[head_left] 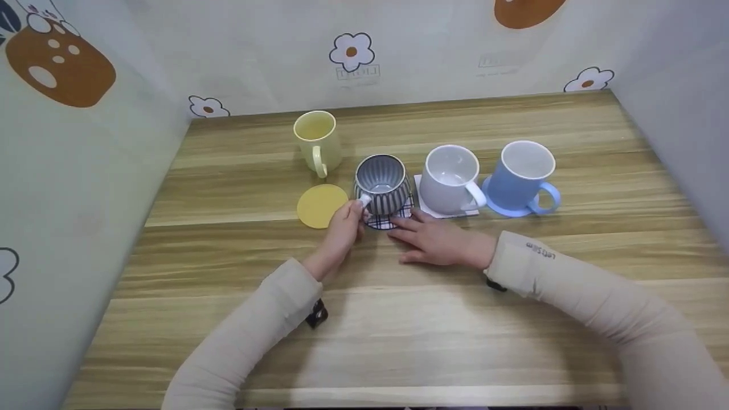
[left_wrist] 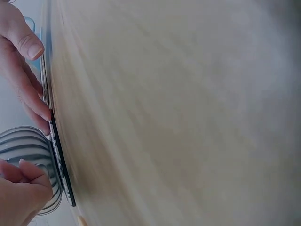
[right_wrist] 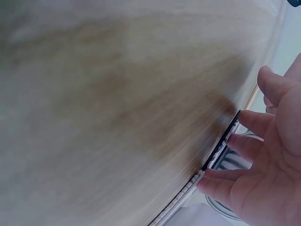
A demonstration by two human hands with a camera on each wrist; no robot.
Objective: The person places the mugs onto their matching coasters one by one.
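Striped mug (head_left: 386,191) | hands: left (head_left: 342,232) pinches handle (head_left: 365,199) | right (head_left: 435,241) touches coaster (head_left: 378,222) (splayed)

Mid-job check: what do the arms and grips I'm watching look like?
The left sleeve and right sleeve are long and pale beige. Dark lettering marks the right one. A small black object shows beneath the left, another beneath the right. The left grip and right grip are ungloved hands.

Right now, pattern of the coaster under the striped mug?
Coaster is white with dark plaid lines, clearest in head view.
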